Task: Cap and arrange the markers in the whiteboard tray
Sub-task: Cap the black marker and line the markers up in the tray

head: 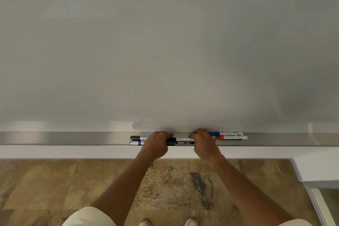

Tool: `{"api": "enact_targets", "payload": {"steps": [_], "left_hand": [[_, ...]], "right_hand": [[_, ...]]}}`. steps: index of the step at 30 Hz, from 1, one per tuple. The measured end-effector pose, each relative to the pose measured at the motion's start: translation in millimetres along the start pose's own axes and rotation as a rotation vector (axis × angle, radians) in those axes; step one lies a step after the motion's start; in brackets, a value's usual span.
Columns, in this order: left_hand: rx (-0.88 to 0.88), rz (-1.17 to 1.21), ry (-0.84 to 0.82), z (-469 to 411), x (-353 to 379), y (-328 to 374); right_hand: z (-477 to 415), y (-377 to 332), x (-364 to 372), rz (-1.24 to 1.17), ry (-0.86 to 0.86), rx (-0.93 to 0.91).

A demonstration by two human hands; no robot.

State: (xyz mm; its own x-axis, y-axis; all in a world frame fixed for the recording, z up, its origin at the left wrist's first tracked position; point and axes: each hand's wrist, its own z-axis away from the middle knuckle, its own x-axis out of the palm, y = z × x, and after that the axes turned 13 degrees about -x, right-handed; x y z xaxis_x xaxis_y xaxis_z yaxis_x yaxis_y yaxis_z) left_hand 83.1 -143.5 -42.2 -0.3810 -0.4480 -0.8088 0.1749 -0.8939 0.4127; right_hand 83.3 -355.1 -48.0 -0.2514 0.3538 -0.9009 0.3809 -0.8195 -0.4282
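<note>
A long grey whiteboard tray runs across the view below the whiteboard. A green and black marker lies along its front edge between my hands. My left hand is curled over its left end and my right hand over its right end. A second black marker lies just behind it. Left of my left hand sit a black-capped marker and a blue-capped marker. To the right lie a blue-capped marker and a red-capped marker. My fingers hide the marker ends.
The blank whiteboard fills the upper view. A white ledge runs under the tray. Brown patterned floor lies below, with my shoes at the bottom edge. A white frame stands at the lower right.
</note>
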Motion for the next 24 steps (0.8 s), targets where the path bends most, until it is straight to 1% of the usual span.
{"api": "enact_targets", "payload": {"steps": [7, 13, 16, 20, 24], "left_hand": [[0.026, -0.033, 0.013, 0.5, -0.3, 0.8], [0.058, -0.043, 0.040, 0.9, 2.3, 7.3], [0.089, -0.029, 0.064, 1.6, 4.7, 16.1], [0.167, 0.022, 0.114, 4.0, 11.6, 41.3], [0.240, 0.042, 0.087, 3.7, 25.9, 79.6]], "right_hand": [[7.0, 0.0, 7.8, 0.043, 0.017, -0.061], [16.9, 8.3, -0.9, 0.051, 0.091, -0.105], [29.1, 23.3, -13.2, 0.004, 0.169, -0.073], [51.3, 56.6, -34.5, 0.016, 0.242, -0.004], [66.9, 86.6, -46.6, 0.112, 0.190, 0.111]]}}
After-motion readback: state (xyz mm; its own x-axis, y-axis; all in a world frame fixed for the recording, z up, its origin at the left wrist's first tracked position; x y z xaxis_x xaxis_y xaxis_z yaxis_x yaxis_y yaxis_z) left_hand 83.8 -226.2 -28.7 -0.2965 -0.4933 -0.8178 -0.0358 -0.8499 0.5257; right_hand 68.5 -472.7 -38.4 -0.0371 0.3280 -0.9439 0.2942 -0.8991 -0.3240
